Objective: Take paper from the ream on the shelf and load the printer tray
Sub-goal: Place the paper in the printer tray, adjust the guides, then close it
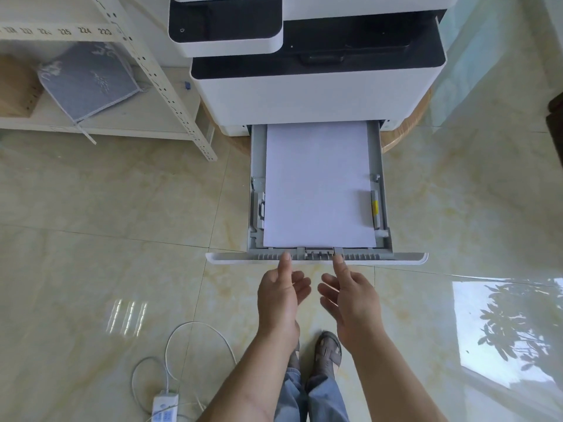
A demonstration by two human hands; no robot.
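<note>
The white printer [316, 95] stands ahead with its grey paper tray [384, 190] pulled far out over the floor. A flat stack of white paper [318, 184] lies inside the tray between the side guides. My left hand [281, 295] and my right hand [350, 295] are side by side at the tray's white front panel [237, 259]. Each thumb tip rests on the panel's top edge, the fingers are spread below it, and neither hand holds anything. No ream is visible on the shelf.
A cream metal shelf [170, 95] stands at the left with a grey cushion [88, 77] and a brown box [16, 86] on it. A white power strip [164, 408] and its cable lie on the tiled floor near my feet [329, 350].
</note>
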